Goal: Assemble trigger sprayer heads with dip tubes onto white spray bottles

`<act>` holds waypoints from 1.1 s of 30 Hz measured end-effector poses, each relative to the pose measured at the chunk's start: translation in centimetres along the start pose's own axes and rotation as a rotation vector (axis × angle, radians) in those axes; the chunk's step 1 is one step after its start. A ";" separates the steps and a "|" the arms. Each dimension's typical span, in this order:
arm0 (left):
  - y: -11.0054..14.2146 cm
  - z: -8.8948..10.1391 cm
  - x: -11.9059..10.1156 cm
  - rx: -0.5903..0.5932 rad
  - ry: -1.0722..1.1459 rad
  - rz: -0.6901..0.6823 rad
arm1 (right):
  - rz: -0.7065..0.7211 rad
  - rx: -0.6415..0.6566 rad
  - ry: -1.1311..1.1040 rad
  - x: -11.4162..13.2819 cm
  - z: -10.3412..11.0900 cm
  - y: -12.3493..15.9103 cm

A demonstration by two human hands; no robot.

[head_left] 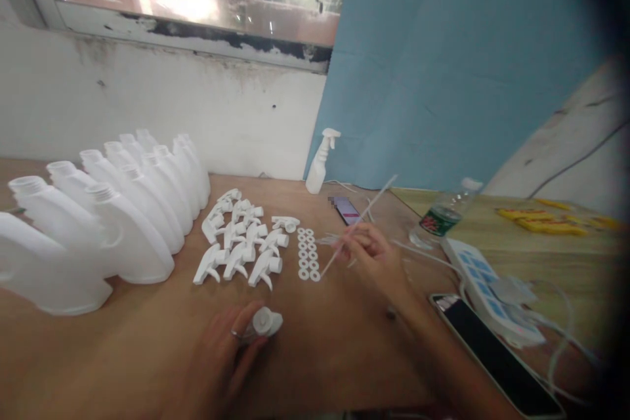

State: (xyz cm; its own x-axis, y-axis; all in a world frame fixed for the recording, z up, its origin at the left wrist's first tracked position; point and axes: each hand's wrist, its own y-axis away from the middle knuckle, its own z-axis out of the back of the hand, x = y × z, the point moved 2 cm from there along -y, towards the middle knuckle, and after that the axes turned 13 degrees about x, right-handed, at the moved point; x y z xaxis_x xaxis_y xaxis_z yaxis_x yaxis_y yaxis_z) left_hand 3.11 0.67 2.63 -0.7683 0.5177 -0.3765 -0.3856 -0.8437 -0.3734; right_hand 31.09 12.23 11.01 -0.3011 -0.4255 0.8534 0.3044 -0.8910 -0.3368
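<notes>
My left hand (229, 348) is closed around a white trigger spray head (263, 321), whose round collar opening faces up, near the table's front. In my right hand (371, 252), the fingers pinch a thin white dip tube (378, 197) that slants from upper right to lower left. Other thin tubes (329, 237) lie just left of those fingers. White ring washers (308, 252) are laid out in two columns between the hands. Left of them, several white trigger spray heads (239, 252) lie in rows on the table.
Several white open-necked bottles (142, 223) stand at the left. An assembled spray bottle (319, 164) is by the wall. A phone (346, 210), a drink bottle (445, 213), a power strip (485, 289) with cables and a larger phone (492, 351) occupy the right; yellow packets (539, 221) lie farther right.
</notes>
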 end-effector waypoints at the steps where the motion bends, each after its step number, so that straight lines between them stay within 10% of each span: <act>1: 0.1 -0.1 0.1 0.010 -0.001 0.007 | -0.014 0.089 -0.018 0.1 -1.7 1.0; 7: 0.6 -1.2 0.8 0.043 0.019 0.067 | -0.109 0.489 -0.011 -1.2 -6.8 5.3; 17: 0.7 -1.5 0.9 0.075 0.059 0.066 | 0.136 0.351 -0.321 6.5 -8.8 2.9; 33: 0.3 -1.1 0.7 0.043 0.080 0.061 | 0.215 0.588 0.127 6.5 -10.2 2.3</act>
State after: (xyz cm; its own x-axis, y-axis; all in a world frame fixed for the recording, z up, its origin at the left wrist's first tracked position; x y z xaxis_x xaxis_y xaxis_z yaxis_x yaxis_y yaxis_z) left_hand 3.06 0.89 1.30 -0.7482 0.4738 -0.4643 -0.3626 -0.8782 -0.3119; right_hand 20.59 5.83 11.70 -0.2721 -0.6328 0.7249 0.8043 -0.5631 -0.1896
